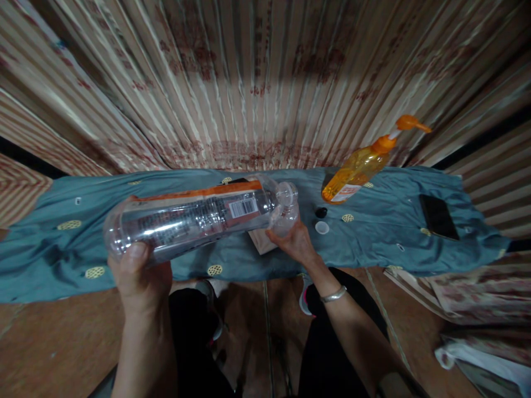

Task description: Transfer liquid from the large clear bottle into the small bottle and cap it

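Note:
My left hand [139,276] is closed round the base end of a large clear plastic bottle [199,213] with an orange-edged label and a barcode. The bottle lies tilted almost level in the air, its neck toward the right. At that neck, my right hand [296,240] grips a small clear plastic bottle [285,218]. The two mouths are close together; whether they touch I cannot tell. A black cap [321,212] and a white translucent cap [322,228] lie on the cloth just right of my right hand.
An orange pump bottle [357,171] stands at the back right on the blue-green cloth [394,221]. Farther right lies a dark flat object [438,216]. A pale flat object [263,242] is partly hidden under the bottles. Striped curtains [249,83] hang behind.

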`<control>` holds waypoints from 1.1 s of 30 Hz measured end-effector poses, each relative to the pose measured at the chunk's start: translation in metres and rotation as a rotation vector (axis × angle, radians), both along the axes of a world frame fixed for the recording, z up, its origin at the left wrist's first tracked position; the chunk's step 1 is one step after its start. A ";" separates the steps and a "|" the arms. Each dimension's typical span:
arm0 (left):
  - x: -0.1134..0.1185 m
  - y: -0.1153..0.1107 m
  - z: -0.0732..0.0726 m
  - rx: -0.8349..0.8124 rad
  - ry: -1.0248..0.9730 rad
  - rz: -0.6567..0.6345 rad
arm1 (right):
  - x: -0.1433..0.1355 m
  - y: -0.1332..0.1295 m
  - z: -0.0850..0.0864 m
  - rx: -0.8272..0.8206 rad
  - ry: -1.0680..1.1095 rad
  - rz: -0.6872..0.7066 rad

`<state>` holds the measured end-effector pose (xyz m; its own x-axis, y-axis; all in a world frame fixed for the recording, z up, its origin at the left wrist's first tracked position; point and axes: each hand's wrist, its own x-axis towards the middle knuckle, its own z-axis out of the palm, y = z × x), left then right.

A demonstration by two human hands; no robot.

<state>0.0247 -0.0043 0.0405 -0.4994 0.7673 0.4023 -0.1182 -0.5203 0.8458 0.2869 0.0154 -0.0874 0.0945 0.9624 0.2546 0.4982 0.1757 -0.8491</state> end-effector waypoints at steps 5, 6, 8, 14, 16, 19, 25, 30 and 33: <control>-0.004 0.003 -0.004 -0.002 0.010 0.038 | 0.001 0.000 0.002 -0.003 -0.005 0.003; -0.006 0.004 -0.006 0.001 0.008 0.042 | 0.001 -0.001 0.002 -0.007 -0.008 0.005; -0.008 0.005 -0.009 0.002 0.001 0.044 | 0.001 -0.001 0.003 -0.016 -0.018 0.009; -0.005 0.004 -0.008 0.027 0.001 0.048 | 0.001 -0.001 0.001 -0.012 -0.039 0.010; -0.002 0.003 -0.004 0.046 0.023 0.017 | 0.002 -0.001 0.001 -0.005 -0.042 0.013; 0.001 0.003 0.000 0.078 0.011 -0.021 | 0.002 -0.001 0.002 -0.006 -0.033 0.016; 0.001 0.003 0.002 0.066 0.025 -0.068 | 0.002 -0.001 0.004 -0.003 0.001 0.020; 0.001 0.002 0.003 0.074 -0.003 -0.081 | 0.002 -0.001 0.004 -0.005 0.009 0.012; 0.002 0.002 0.004 0.067 -0.019 -0.081 | 0.001 -0.001 0.005 -0.007 0.011 0.010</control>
